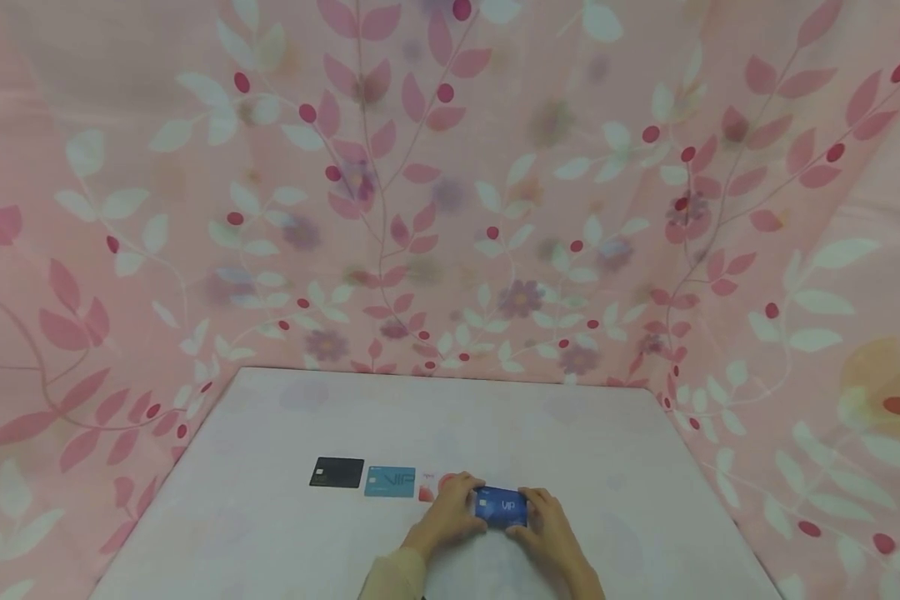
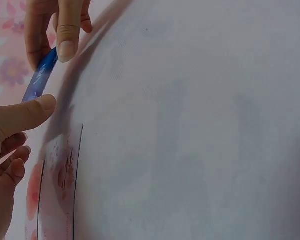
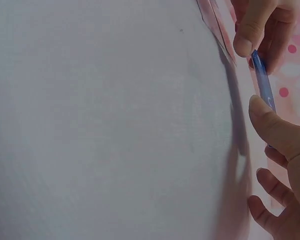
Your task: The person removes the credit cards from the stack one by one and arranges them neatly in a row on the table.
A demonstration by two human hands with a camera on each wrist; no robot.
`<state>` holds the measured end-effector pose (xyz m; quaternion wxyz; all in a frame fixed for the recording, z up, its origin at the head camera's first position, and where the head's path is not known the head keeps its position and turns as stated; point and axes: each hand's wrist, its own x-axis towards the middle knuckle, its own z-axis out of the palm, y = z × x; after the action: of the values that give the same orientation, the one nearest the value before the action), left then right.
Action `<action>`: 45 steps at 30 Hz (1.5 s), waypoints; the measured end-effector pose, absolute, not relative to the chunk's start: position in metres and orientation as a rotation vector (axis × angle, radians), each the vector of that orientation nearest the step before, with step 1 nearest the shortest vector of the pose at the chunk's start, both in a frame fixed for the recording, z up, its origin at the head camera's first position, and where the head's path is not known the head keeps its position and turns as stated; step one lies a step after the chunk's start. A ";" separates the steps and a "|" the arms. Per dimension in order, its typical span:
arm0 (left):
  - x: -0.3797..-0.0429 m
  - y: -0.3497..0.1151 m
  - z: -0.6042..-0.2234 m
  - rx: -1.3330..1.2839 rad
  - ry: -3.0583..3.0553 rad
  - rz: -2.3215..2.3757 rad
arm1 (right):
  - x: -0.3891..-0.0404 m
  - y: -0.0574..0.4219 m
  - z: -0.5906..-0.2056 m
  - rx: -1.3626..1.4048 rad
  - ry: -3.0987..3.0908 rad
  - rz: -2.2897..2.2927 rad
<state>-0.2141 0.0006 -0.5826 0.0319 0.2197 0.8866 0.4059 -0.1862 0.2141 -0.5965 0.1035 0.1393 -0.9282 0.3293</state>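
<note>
Both hands hold a blue VIP card [image 1: 501, 507] by its two short ends, its printed face showing in the head view. My left hand [image 1: 452, 510] pinches the left end between thumb and fingers. At the right end, my right hand [image 1: 549, 533] does the same. In the left wrist view the blue card [image 2: 41, 77] appears nearly edge-on, above the table, with a shadow below it. A pink and white card [image 1: 427, 487] lies just left of my left hand, which partly hides it.
Further left on the white table [image 1: 270, 550], a teal VIP card [image 1: 390, 482] and a black card [image 1: 337, 472] lie in a row with the pink one. Pink floral cloth [image 1: 450, 208] hangs behind the table and along both sides.
</note>
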 end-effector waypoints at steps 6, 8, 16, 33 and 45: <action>-0.226 0.003 -0.583 0.663 2.725 1.221 | -0.200 0.216 -0.593 0.409 -2.766 0.980; -0.229 0.003 -0.582 0.659 2.729 1.219 | -0.204 0.216 -0.593 0.420 -2.758 1.006; -0.237 0.005 -0.579 0.568 2.697 1.225 | -0.216 0.216 -0.597 0.435 -2.769 1.018; -0.246 0.004 -0.589 0.545 2.692 1.280 | -0.230 0.215 -0.593 0.386 -2.911 1.076; -0.246 0.004 -0.587 0.549 2.630 1.297 | -0.234 0.215 -0.593 0.341 -2.943 1.104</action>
<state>-0.2457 0.0038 -0.5875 0.0792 0.1833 0.8787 0.4335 -0.2340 0.2153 -0.5926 -0.0098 0.1078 -0.9308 0.3491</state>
